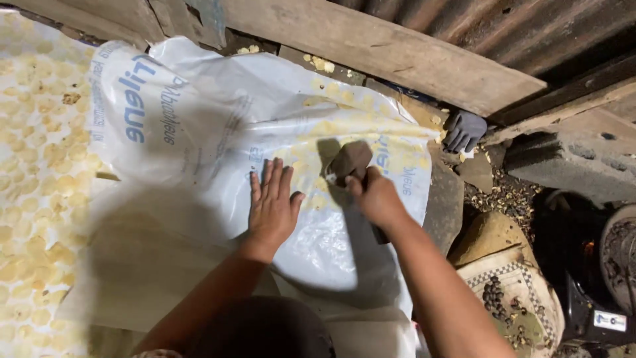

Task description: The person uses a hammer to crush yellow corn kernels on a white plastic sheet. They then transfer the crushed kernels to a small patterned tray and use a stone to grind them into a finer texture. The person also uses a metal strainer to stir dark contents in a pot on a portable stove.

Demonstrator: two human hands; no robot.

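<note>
Brown block-like tool [351, 161] gripped in the right hand [374, 194], fingers clamped round its lower end, head of the tool over the white plastic sheet [199, 119] near its right edge. Blurred, so exact shape hard to tell. Left hand [271, 205] just beside, flat and open, fingers spread, palm pressed on the same sheet. Yellow flattened pieces [344, 132] faintly visible through the plastic around the tool. Sheet crumpled, printed in blue, draped over a low surface. To the left, rows of small yellow discs [33, 166] laid out on a pale mat. Above, rough wooden planks [384, 46] and corrugated metal [530, 26]. Right of the sheet, a grey glove [464, 130] beside a concrete block [570, 159]. Lower right, a patterned sack [517, 292] scattered with dark bits, next to a dark stove [589, 265].
</note>
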